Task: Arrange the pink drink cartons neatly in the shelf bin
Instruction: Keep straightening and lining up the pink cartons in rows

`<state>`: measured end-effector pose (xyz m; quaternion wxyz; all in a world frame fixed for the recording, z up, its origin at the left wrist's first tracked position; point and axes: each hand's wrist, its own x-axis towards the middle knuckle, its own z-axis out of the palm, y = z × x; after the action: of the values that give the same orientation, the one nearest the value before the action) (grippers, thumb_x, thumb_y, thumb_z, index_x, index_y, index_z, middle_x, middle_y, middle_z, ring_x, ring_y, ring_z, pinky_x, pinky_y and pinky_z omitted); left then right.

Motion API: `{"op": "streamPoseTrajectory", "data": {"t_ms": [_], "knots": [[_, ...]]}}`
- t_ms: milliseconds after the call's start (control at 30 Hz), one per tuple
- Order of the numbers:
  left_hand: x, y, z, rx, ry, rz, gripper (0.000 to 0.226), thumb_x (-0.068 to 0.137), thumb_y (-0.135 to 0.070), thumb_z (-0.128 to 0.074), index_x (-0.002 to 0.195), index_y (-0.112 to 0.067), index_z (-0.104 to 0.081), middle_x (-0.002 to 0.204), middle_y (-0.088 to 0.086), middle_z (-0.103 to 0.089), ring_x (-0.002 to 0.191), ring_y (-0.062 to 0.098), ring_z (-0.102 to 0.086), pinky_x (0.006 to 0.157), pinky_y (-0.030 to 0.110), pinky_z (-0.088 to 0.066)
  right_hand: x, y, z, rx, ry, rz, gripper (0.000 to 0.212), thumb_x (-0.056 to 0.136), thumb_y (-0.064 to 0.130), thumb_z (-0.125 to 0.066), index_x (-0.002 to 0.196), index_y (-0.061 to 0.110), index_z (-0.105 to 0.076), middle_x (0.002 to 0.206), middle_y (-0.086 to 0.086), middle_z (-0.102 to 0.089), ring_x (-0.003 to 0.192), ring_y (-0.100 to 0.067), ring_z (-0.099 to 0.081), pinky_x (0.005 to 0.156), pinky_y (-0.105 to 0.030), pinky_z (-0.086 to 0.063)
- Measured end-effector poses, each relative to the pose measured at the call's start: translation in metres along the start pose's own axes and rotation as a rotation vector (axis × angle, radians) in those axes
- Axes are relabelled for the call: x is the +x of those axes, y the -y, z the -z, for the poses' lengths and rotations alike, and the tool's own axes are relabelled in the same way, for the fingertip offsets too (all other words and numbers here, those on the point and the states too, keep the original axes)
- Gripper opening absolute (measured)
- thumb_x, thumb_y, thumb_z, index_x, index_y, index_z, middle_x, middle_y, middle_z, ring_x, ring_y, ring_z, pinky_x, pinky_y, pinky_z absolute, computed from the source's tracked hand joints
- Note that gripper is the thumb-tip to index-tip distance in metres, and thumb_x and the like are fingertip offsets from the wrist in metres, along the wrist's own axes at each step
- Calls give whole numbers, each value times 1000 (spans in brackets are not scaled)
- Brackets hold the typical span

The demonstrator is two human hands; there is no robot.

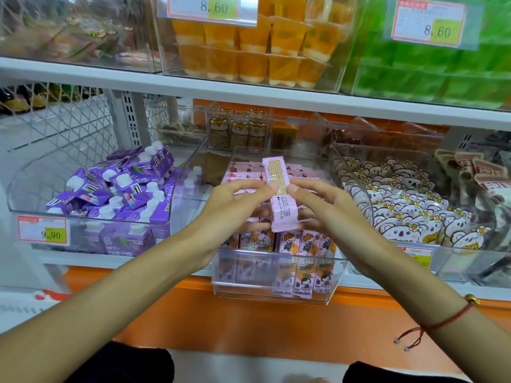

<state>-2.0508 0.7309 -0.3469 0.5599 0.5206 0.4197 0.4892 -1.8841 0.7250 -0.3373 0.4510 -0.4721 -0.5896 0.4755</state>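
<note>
pink drink carton is up in front of me, held between both hands just above the clear shelf bin, its long axis running near vertical with a slight lean, back panel of small print facing me. my left hand pinches its left edge with thumb and fingers curled onto it; my right hand does the same on the right edge, so both are clamped on the one carton, neither nearer than the other.

below it the other pink cartons stand upright in a front row, cartoon faces outward, with more lying flat toward the back of the bin. the held one hangs directly over that front row, a little left of centre, touching nothing beneath as far as i can tell.

i judge the coming move turns on that upright axis: it already matches the standing row, so it wants lowering straight down into a gap, perhaps turned so the picture side faces out. the purple cartons sit in the bin to the left.
</note>
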Motion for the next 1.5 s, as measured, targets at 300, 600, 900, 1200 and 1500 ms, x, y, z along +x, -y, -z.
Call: {"op": "streamPoseTrajectory", "data": {"t_ms": [300, 600, 900, 1200, 1500], "knots": [[-1, -1, 0, 65, -13, -86, 31, 88, -25, -66, 119, -23, -59, 98, -10, -75, 87, -1, -69, 64, 13, -53, -2, -1, -2, -64, 50, 61, 39, 89, 35, -61, 127, 34, -52, 104, 4, -71, 92, -9, -69, 78, -23, -56], [-6, -9, -3, 41, -62, -169, 36, 83, -50, -62, 107, -25, -65, 94, -4, -74, 89, 4, -69, 77, 25, -59, -10, -4, -9, -986, -256, 675, 49, 79, 19, -72, 126, 27, -59, 103, 3, -62, 88, -16, -55, 66, -31, -47], [-4, -15, 3, 121, 1, -219, 14, 94, -20, -59, 105, -21, -66, 101, -2, -74, 92, 8, -70, 73, 16, -55, -3, -11, -4, -687, -135, 495, 44, 88, 28, -64, 130, 29, -51, 107, 14, -59, 87, 2, -53, 74, -22, -44], [12, -39, 21, 572, 136, -271, 37, 84, -5, -69, 117, -21, -63, 106, -4, -71, 95, 6, -66, 86, 19, -51, 1, -23, 13, -1140, 28, 373, 47, 89, 31, -62, 133, 22, -51, 130, 1, -53, 120, -17, -47, 94, -29, -39], [37, -32, 11, 879, 391, -130, 38, 84, -10, -71, 115, -22, -51, 110, -2, -65, 96, 15, -65, 92, 34, -52, 4, -26, 18, -1245, 41, 406, 40, 89, 28, -61, 129, 25, -57, 121, 4, -57, 115, -17, -47, 84, -33, -45]]}}
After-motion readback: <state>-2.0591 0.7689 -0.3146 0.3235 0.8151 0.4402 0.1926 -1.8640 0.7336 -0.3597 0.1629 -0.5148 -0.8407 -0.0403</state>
